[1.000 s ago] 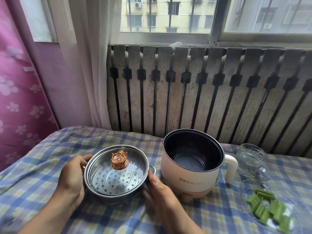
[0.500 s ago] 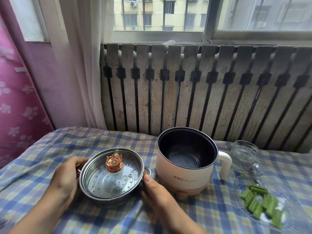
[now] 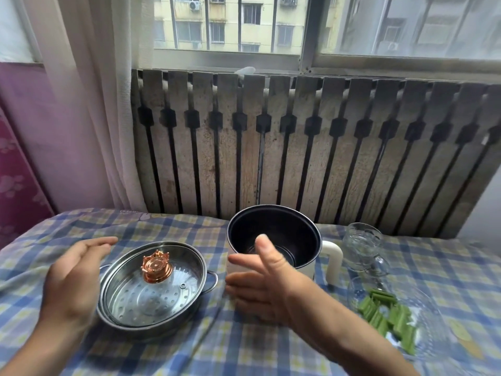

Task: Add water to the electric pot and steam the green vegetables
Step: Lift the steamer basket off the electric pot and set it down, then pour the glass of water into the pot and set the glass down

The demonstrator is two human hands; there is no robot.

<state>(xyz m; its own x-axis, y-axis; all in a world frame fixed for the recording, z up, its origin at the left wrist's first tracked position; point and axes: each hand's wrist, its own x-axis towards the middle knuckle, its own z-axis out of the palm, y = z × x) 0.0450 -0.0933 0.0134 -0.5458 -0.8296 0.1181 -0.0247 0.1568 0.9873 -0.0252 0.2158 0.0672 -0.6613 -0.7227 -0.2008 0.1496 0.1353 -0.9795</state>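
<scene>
Both hands are open wide and hold nothing: the left hand (image 3: pixel 71 278) beside the steamer tray (image 3: pixel 151 287), the right hand (image 3: pixel 264 284) in front of the electric pot (image 3: pixel 273 234). The green vegetables (image 3: pixel 387 316) lie on a glass plate (image 3: pixel 428 308) at the near right, just past a water glass (image 3: pixel 362 244).

Soft, overcast daylight enters through the window (image 3: pixel 230 23) at the top of the frame, leaving the table (image 3: pixel 189 348) evenly lit with faint shadows. Both hands, left hand (image 3: pixel 73 280) and right hand (image 3: pixel 265 283), show motion blur. Wide-angle distortion bends the radiator cover (image 3: pixel 298 147) toward the right edge.
</scene>
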